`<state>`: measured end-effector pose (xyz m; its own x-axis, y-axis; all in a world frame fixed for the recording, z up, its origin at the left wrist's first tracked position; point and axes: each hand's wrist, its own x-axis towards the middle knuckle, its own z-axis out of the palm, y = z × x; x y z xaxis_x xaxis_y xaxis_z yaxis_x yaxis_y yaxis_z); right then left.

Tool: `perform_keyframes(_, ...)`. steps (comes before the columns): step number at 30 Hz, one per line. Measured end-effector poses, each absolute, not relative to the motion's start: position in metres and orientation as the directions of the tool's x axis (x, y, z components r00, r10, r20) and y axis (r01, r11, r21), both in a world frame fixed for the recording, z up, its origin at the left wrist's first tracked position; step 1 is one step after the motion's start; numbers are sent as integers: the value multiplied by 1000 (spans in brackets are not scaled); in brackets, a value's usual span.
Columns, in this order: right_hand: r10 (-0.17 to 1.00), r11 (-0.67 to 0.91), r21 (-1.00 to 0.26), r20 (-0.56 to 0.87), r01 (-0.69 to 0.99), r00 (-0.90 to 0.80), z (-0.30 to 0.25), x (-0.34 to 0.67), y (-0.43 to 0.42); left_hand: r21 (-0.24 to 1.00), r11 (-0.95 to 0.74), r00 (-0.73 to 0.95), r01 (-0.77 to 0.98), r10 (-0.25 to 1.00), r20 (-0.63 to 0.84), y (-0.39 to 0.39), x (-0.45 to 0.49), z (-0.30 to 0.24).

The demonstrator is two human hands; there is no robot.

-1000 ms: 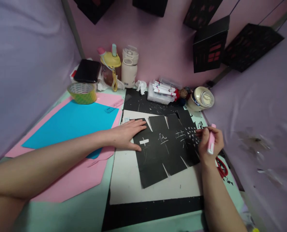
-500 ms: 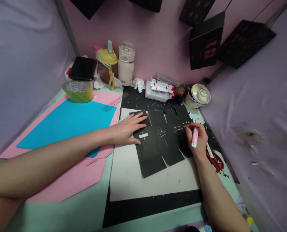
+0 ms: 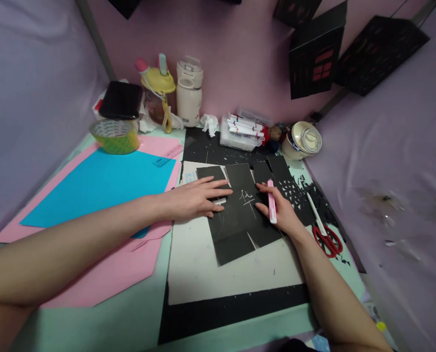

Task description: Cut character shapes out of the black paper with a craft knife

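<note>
A person's left hand [image 3: 195,199] lies on a cut sheet of black paper [image 3: 236,220] in the middle of the frame, fingers stretched out and gripping nothing. Right of the middle, the right hand [image 3: 283,214] grips a pink craft knife [image 3: 272,201] over the same sheet. Red-handled scissors [image 3: 327,241] lie at the lower right, and blue paper [image 3: 103,186] lies at the left.

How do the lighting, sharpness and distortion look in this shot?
In the head view, light is dim and soft, the hanging black house losing detail; in the head view, wide-angle stretch enlarges the left forearm toward the edge; in the head view, the white-marked black paper looks fairly sharp.
</note>
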<state>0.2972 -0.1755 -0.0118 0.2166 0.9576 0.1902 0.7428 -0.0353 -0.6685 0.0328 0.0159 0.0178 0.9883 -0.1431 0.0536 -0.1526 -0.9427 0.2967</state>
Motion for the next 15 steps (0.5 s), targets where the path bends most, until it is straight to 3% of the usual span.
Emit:
perform_keyframes(4,959,-27,-663,194,748,207,-12,297,-176,383,-887,963,-259,-207,173,16,32,14)
perform_keyframes(7,959,-25,-660,197,751,205,-11,297,-176,421,-881,964,-217,-124,236,17,32,12)
perform_keyframes(10,958,-23,-664,200,747,207,-11,297,-175,400,-906,982,-136,-71,173,16,31,14)
perform_keyframes(15,958,-26,-673,195,740,211,-11,297,-175,450,-864,973,-227,-216,76,12,29,27)
